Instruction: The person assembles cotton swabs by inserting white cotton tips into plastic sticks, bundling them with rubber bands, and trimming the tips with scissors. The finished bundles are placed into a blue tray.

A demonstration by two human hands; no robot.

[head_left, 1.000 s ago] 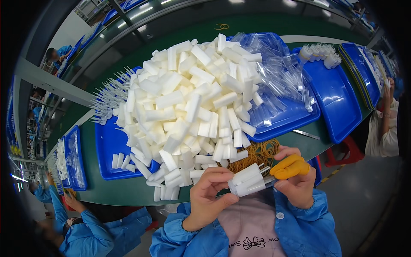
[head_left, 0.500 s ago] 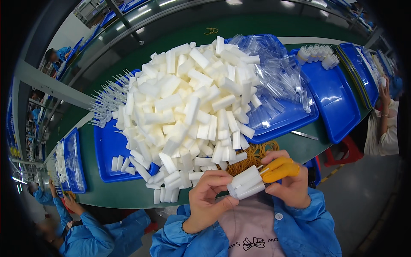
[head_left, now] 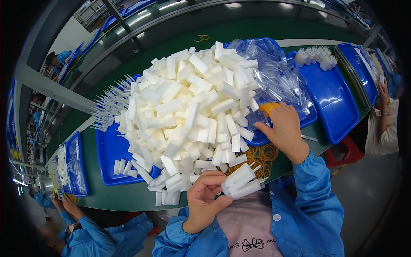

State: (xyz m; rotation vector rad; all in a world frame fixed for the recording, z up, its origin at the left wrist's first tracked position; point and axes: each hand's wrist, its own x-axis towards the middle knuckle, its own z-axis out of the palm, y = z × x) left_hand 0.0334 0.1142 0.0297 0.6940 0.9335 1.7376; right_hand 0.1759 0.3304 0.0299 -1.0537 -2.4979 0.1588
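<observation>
My left hand (head_left: 204,200) is closed around a cylindrical bundle of white foam blocks (head_left: 240,182), held in front of my chest. Thin stems stick out at the bundle's right end, and a clear part caps the other end. Over the blue tray (head_left: 309,121) of clear plastic pieces (head_left: 280,77), my right hand (head_left: 286,130) reaches in with thumb and fingers apart. A yellow covering sits on its fingertips, which touch or hover at the pieces beside the foam pile. Whether they touch one cannot be told. The big pile of white foam blocks (head_left: 188,107) rises left of that hand.
Yellow-brown rubber bands (head_left: 263,157) lie between the pile and me. A thin metal tool (head_left: 309,138) is by the tray. Right, another blue tray (head_left: 338,107) carries several white-and-clear units (head_left: 317,56). Clear stemmed parts (head_left: 111,103) stand left. Co-workers sit at both sides.
My right hand has left the bundle and moved up and away to the tray of clear pieces. My left hand keeps the bundle, whose stems now show at the right.
</observation>
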